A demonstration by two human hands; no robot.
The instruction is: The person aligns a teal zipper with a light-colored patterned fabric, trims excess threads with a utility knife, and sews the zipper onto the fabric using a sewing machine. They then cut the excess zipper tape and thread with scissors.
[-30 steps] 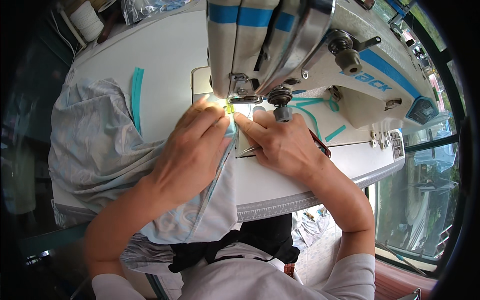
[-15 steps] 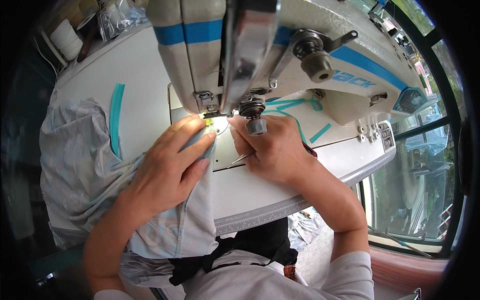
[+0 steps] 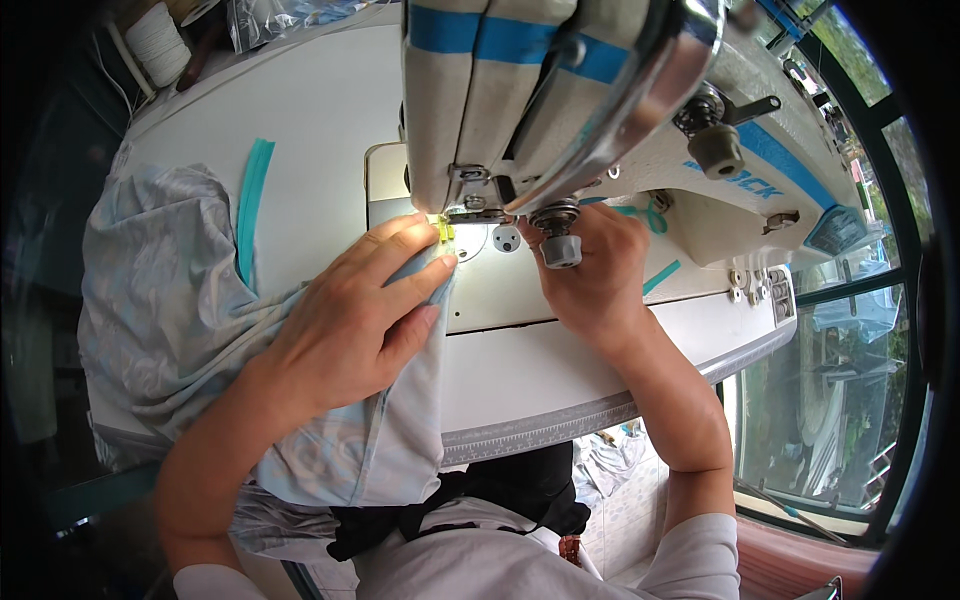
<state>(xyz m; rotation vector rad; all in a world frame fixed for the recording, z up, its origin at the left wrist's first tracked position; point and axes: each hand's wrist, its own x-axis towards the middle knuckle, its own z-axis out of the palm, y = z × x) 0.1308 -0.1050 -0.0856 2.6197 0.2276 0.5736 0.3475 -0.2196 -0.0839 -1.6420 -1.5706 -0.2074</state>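
Note:
My left hand [image 3: 365,310] lies on the pale patterned fabric [image 3: 180,290], fingers loosely apart and fingertips beside the yellow-green presser foot [image 3: 444,229] under the lit needle area of the sewing machine [image 3: 450,90]. The fabric's folded edge runs from the foot down over the table edge. Behind the tension knob, my right hand [image 3: 590,260] is curled at the right of the metal plate [image 3: 500,295]; its fingertips and whatever they hold are mostly hidden. A teal zipper strip [image 3: 255,205] lies left on the table.
A white cord spool [image 3: 160,48] and plastic bags [image 3: 270,20] sit at the back left. Teal tape [image 3: 660,277] and small white rollers [image 3: 750,283] are at the right. The table's front edge [image 3: 530,425] has a ruler strip. A window stands beyond it on the right.
My right hand has moved up and right, behind the knob. The pointed metal tool seen under it earlier is out of sight. My left hand's fingers have spread along the fabric.

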